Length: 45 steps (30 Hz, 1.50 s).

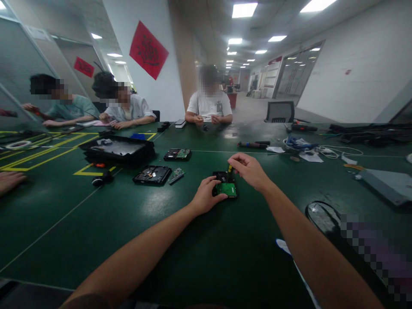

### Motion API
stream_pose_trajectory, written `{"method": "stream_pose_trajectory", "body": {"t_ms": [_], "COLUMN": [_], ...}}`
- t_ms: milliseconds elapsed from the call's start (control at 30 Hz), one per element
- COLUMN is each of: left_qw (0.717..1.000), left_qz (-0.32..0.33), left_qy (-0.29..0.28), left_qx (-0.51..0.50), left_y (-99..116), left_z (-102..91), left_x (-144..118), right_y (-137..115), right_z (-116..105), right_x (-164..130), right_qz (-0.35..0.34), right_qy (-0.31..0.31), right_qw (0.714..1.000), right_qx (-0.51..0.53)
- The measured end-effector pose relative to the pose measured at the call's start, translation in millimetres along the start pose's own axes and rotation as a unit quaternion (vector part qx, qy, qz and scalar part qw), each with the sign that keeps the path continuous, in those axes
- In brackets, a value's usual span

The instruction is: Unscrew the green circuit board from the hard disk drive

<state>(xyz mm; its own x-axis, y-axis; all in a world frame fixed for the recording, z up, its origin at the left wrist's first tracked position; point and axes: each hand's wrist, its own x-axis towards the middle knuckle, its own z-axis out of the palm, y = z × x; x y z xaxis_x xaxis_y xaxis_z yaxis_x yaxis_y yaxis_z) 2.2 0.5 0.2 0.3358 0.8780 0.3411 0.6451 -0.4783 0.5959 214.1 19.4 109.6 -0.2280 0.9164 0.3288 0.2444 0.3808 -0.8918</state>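
The hard drive [225, 183] is lying flat on the green table [161, 240], centred ahead of the person, with its green circuit board facing up and its long axis running away from the body. It is being steadied by the left hand [206, 198], whose fingers are curled against its near left edge. A yellow-handled screwdriver [229, 168] is being pinched in the closed fingertips of the right hand [249, 171], poised at the drive's far end. Both forearms are being extended forward and are converging on the drive. The right hand is being held higher, wrist bent downward.
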Motion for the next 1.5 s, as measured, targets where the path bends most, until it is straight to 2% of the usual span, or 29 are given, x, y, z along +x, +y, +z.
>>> {"method": "stream_pose_trajectory", "body": {"t_ms": [133, 333, 500, 700, 833, 1000, 1233, 1400, 1500], "left_qw": [1.000, 1.000, 1.000, 1.000, 0.999, 0.997, 0.998, 0.999, 1.000], "left_qz": [-0.002, 0.012, 0.002, -0.015, -0.026, -0.030, -0.023, -0.022, -0.019], "left_qy": [0.002, 0.010, 0.013, 0.012, 0.015, 0.024, 0.014, 0.005, 0.004], "left_qx": [-0.011, -0.012, -0.005, 0.010, 0.028, 0.068, 0.057, 0.038, 0.025], "left_y": [0.7, -2.0, -2.5, 0.6, 1.5, 0.0, -3.1, -2.2, -2.3], "left_z": [-0.6, 2.0, 1.9, -1.7, -2.6, -1.4, -0.5, -2.1, -2.1], "left_x": [0.2, 1.0, 1.0, -0.1, 0.6, 2.7, 2.3, 1.8, 1.8], "right_y": [-2.1, -5.2, -3.5, -4.8, -4.8, -5.3, -6.4, -5.2, -3.1], "right_z": [-1.7, 0.6, 0.2, -2.1, -2.0, -1.2, -1.3, -2.5, -1.8], "right_x": [-1.7, -3.0, -0.8, -2.1, -3.0, -2.7, -2.7, -3.6, -2.8], "right_qz": [0.001, -0.002, 0.026, -0.001, 0.020, 0.039, 0.054, 0.022, 0.039], "right_qy": [0.019, -0.032, -0.036, -0.029, -0.021, -0.043, -0.060, -0.045, -0.034], "right_qw": [1.000, 0.999, 0.997, 1.000, 1.000, 0.997, 0.993, 0.999, 0.999], "right_qx": [-0.016, 0.011, 0.063, -0.006, -0.008, 0.045, 0.090, 0.010, 0.006]}}
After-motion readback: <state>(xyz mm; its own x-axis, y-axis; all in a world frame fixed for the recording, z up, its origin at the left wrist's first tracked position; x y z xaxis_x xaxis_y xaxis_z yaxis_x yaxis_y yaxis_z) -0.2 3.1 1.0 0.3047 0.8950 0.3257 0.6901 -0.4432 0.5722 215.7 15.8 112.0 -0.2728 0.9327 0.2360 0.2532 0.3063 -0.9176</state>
